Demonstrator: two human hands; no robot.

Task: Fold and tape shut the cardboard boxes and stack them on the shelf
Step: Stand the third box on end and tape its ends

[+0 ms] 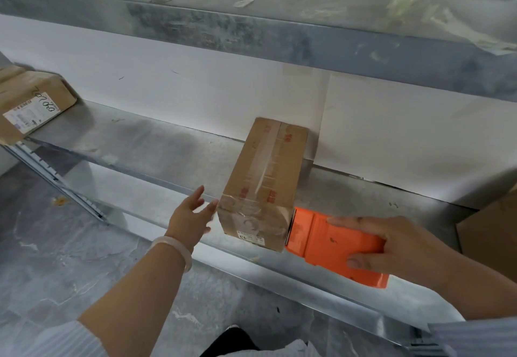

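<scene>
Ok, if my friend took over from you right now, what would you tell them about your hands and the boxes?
Left hand: open, fingers straight, at the near left corner of the long brown cardboard box; whether it is touching is unclear.
Right hand: grips the orange plastic tape dispenser, its front edge at the box's right side.
Box: lies on the grey metal shelf, clear tape along its top and near end.
Done: this box looks taped and shelved; another labelled brown box sits far left.
Left: probably pull the dispenser away, then check the brown cardboard piece at the right edge.
</scene>
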